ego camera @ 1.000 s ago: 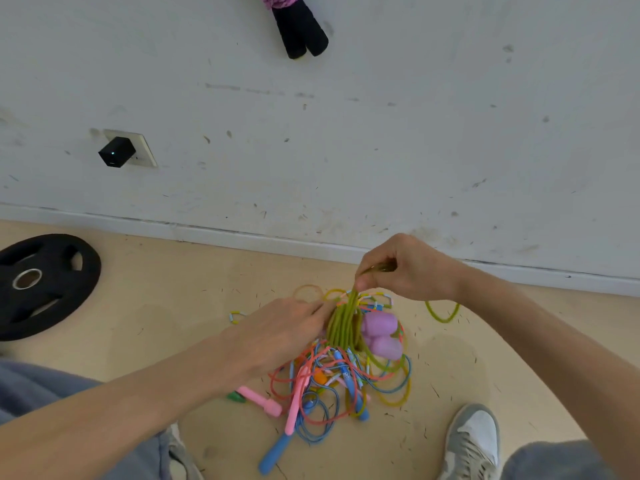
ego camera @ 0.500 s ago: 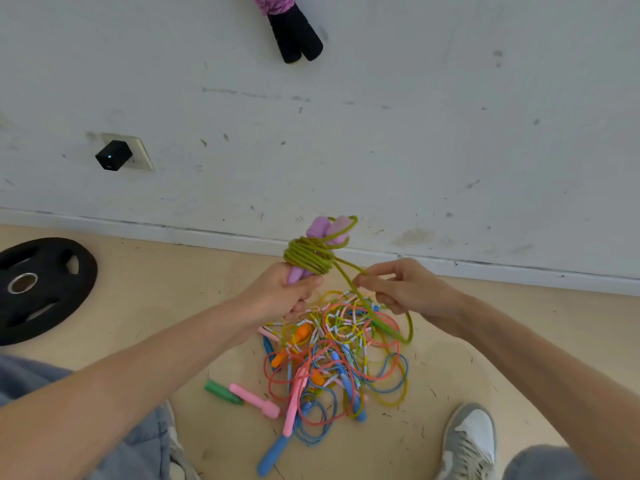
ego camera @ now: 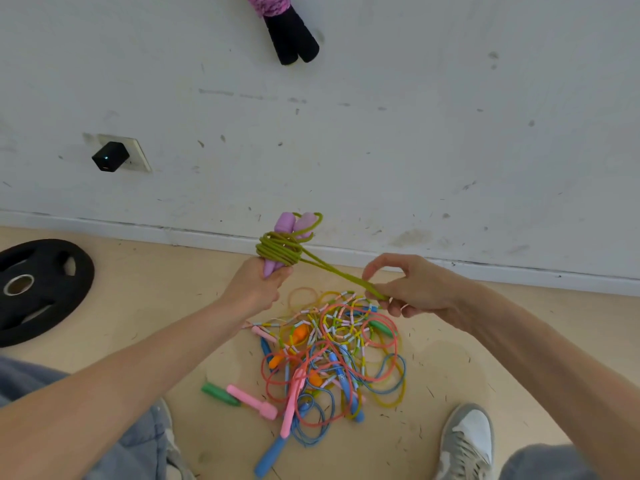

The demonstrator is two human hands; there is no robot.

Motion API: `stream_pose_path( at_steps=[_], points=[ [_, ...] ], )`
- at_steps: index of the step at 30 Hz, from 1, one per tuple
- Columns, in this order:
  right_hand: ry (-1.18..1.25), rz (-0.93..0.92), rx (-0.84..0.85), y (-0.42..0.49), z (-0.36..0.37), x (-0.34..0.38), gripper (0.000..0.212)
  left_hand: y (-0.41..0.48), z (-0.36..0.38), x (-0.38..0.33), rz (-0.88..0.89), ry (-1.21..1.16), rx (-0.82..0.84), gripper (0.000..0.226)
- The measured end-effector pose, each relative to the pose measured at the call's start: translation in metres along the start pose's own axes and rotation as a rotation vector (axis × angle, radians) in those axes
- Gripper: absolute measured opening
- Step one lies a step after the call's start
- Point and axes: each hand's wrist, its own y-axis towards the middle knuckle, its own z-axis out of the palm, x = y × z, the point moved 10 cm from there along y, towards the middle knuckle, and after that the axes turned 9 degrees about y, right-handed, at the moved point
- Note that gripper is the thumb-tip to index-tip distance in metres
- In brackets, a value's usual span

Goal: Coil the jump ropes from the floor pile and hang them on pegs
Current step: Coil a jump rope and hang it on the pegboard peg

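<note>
Your left hand (ego camera: pixel 258 284), at the frame's centre, grips both purple handles (ego camera: pixel 292 225); your right hand (ego camera: pixel 410 289) pinches the green rope (ego camera: pixel 332 270) drawn taut between them. The cord looks light and limp, probably springy, so hold its wraps against the handles or they'll likely loosen.

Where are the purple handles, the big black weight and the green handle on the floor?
purple handles (ego camera: pixel 285 222): head view, top of the left handle.
black weight (ego camera: pixel 38 254): head view, face above its hole.
green handle (ego camera: pixel 220 394): head view, its middle.
</note>
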Motion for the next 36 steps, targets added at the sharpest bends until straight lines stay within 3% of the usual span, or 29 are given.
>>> stream_pose_path(
  at_steps=[6, 11, 20, 26, 28, 30, 32, 36],
  points=[
    [0.014, -0.262, 0.085, -0.008, 0.002, 0.042, 0.025, 0.005, -0.01, 0.0, 0.012, 0.048, -0.048, 0.018],
    [-0.123, -0.267, 0.211, -0.021, 0.03, 0.045, 0.039, 0.012, -0.01, 0.005, 0.005, 0.029, -0.053, 0.02],
    [0.007, -0.258, 0.136, -0.011, 0.036, 0.049, 0.043, 0.015, -0.029, -0.003, 0.151, 0.585, -0.251, 0.024],
    [-0.629, -0.729, 0.008, -0.052, 0.069, 0.084, 0.039, 0.003, -0.021, -0.01, 0.204, 1.0, -0.268, 0.032],
    [-0.716, -0.877, -0.013, -0.062, 0.082, 0.101, 0.032, -0.012, 0.001, -0.02, 0.311, 1.207, -0.238, 0.021],
    [-0.723, -0.922, -0.039, -0.061, 0.079, 0.112, 0.031, -0.037, 0.032, -0.034, 0.543, 1.394, -0.192, 0.037],
    [-0.653, -0.839, -0.069, -0.051, 0.063, 0.115, 0.034, -0.059, 0.057, -0.044, 0.765, 1.462, -0.182, 0.046],
    [-0.28, -0.519, -0.185, -0.02, 0.016, 0.087, 0.039, -0.084, 0.071, -0.057, 1.018, 1.371, -0.164, 0.036]
  ],
)
